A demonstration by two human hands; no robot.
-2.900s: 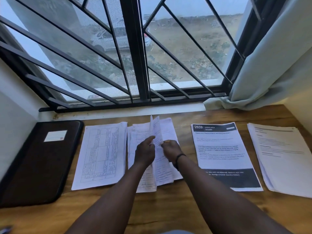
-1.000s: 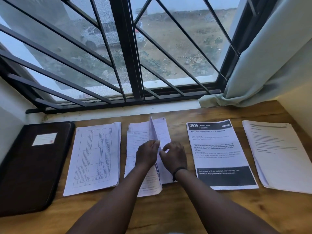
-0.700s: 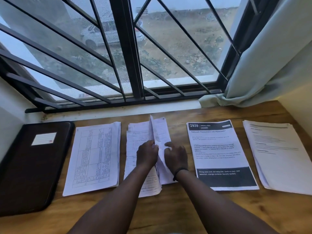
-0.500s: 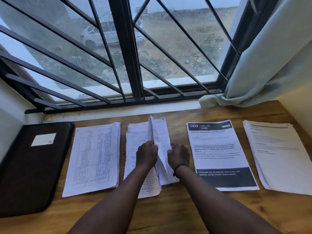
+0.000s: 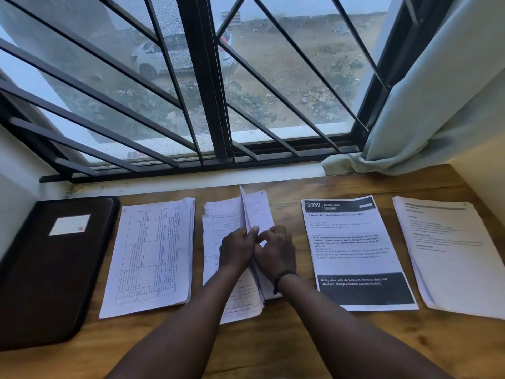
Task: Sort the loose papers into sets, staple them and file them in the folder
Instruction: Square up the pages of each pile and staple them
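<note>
Handwritten paper pile [image 5: 218,228] lies mid-desk between table-form stack [image 5: 153,255] and "2939 Dining Area" sheet [image 5: 355,242]. Left hand [image 5: 236,248] pinches a lifted sheet [image 5: 257,212] at its edge, sheet standing up from the pile. Right hand [image 5: 276,251] curls on the same sheets, touching left hand. Dark folder [image 5: 49,269] closed, far left on wooden desk [image 5: 273,346]. Another printed stack [image 5: 451,250] far right. Black band on right wrist.

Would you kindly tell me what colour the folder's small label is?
White, with a small reddish mark at its corner, on the dark folder; label, head view.
</note>
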